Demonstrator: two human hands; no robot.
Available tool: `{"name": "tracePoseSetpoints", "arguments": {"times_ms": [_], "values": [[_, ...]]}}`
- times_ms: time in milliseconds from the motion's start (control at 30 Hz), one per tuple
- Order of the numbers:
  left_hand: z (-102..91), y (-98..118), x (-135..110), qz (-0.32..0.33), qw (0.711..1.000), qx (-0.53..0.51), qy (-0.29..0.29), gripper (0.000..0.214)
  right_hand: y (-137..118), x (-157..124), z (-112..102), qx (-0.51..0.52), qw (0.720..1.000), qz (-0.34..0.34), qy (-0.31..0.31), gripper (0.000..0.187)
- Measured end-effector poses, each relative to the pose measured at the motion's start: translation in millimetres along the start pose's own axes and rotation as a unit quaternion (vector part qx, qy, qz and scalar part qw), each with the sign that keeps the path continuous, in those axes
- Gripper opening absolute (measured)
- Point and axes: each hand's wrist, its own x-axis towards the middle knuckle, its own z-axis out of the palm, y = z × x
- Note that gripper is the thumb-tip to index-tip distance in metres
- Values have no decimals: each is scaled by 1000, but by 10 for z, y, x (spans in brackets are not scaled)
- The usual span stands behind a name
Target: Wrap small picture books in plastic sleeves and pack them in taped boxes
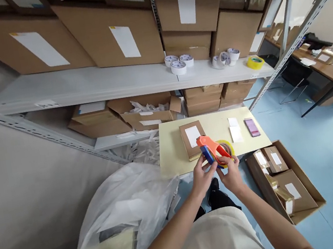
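Note:
Both of my hands are on an orange, red and blue tape dispenser (209, 143) that carries a yellow-edged roll of tape (228, 146). My left hand (202, 175) grips its blue end, fingers closed around it. On the other side, my right hand (231, 174) holds the dispenser by the roll and red part. Just beyond lies a brown cardboard box (189, 148) with a white label, on a pale yellow table (172, 140). Two small white papers (235, 130) and a purple-screened item (251, 127), its details blurred, rest farther right on the table.
A metal shelf (99, 82) above the table holds cardboard boxes, white tape rolls (178, 68) and a yellow tape roll (255, 62). An open carton (319, 201) with several packed boxes stands right on the floor. A clear plastic bag (113, 208) bulges at left.

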Motion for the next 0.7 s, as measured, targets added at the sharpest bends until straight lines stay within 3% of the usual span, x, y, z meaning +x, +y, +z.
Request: {"name": "tracePoseSetpoints", "arguments": {"times_ms": [133, 333, 533, 700], "values": [[31, 48, 12, 4, 998, -50, 41, 54, -41, -8, 53, -19, 999, -41, -8, 24], [105, 161, 263, 6, 997, -60, 54, 57, 84, 213, -123, -10, 988, -151, -34, 45], [242, 410, 880, 11, 997, -32, 71, 66, 376, 673, -275, -9, 989, -136, 59, 68], [472, 781, 1596, 51, 995, 8, 84, 58, 618, 1537, -332, 56, 984, -142, 94, 36]]}}
